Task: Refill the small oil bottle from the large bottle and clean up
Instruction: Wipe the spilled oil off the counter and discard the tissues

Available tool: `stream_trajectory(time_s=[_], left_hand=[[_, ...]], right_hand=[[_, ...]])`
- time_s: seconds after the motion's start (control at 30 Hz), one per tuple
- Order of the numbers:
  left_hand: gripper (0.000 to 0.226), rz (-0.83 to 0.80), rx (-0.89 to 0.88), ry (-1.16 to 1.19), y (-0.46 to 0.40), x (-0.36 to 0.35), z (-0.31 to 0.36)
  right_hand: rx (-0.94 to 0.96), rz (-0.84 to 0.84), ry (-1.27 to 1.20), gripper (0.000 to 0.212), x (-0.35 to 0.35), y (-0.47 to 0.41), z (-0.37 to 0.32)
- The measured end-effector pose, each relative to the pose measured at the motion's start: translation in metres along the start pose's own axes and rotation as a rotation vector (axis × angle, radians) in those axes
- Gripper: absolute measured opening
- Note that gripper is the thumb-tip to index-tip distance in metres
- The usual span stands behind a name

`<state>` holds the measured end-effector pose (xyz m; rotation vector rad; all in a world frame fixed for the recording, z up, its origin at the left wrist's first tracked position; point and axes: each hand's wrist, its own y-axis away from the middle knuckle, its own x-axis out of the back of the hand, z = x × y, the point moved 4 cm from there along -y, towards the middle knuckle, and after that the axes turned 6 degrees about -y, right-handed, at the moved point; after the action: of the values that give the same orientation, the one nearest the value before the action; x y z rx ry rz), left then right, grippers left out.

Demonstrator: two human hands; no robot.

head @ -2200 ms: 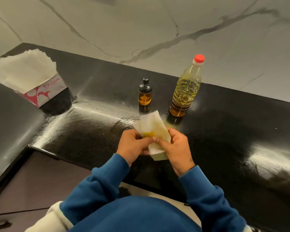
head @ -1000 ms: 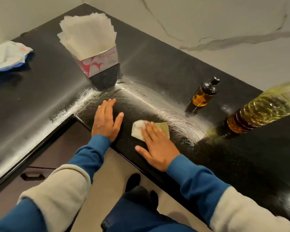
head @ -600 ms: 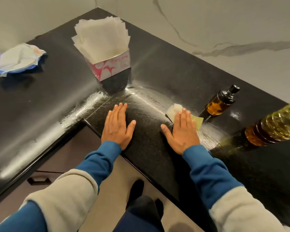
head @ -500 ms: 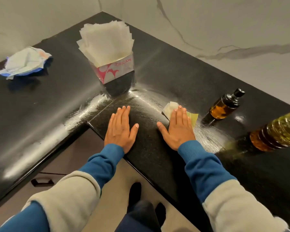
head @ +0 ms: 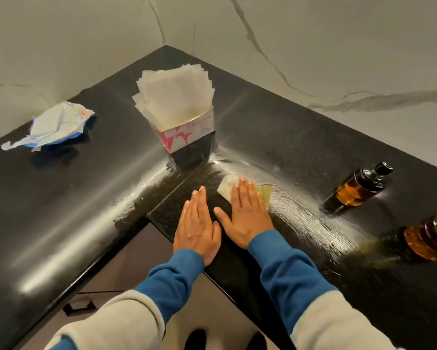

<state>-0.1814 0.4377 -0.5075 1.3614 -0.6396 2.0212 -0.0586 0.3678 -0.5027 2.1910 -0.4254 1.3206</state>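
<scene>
On the black bench, at its inner corner, we press a folded napkin flat under our right hand. The fingers lie straight and together on top of it, not curled round it; its white end shows to the left of them and a yellow, oil-soaked end to the right. Our left hand lies just beside, palm down on the bare bench, fingers straight, holding nothing.

We judge the napkin to be light, limp and greasy where it is stained. It should slide readily over the slick film and would likely tear or bunch if dragged hard, so flat pressure suits wiping, and a pinch at the dry white end suits lifting it. Its long axis runs roughly left to right across our view, with the oily end towards the bottles.

A streaky smear curves away from the napkin to the right, so the wiping looks unfinished.

Past the smear stands the small oil bottle, amber with a black cap on, its neck leaning up and to the right in this wide view. Nearer the edge is the large bottle, only its lower part in view. Behind the napkin sits a box of napkins, and far left a crumpled wrapper.
</scene>
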Motion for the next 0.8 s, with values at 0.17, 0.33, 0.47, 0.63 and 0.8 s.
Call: stream_trajectory(time_s=[0.17, 0.33, 0.47, 0.63, 0.8], left_hand=[[0.068, -0.01, -0.018, 0.024, 0.001, -0.001, 0.0], [0.077, -0.097, -0.041, -0.066, -0.001, -0.005, -0.003], [0.08, -0.098, -0.047, -0.075, -0.001, -0.005, -0.001], [0.082, -0.035, -0.019, 0.009, -0.001, -0.002, 0.001], [0.076, -0.025, -0.09, 0.007, 0.0, -0.003, -0.001]], right_hand=[[-0.023, -0.002, -0.042, 0.084, -0.005, -0.002, -0.017], [-0.046, -0.012, -0.105, 0.084, -0.009, -0.001, -0.025], [-0.087, 0.017, -0.136, 0.091, -0.013, 0.013, -0.021], [-0.296, 0.124, -0.159, 0.103, -0.011, 0.059, 0.024], [-0.574, 0.257, -0.158, 0.112, -0.003, 0.131, 0.089]])
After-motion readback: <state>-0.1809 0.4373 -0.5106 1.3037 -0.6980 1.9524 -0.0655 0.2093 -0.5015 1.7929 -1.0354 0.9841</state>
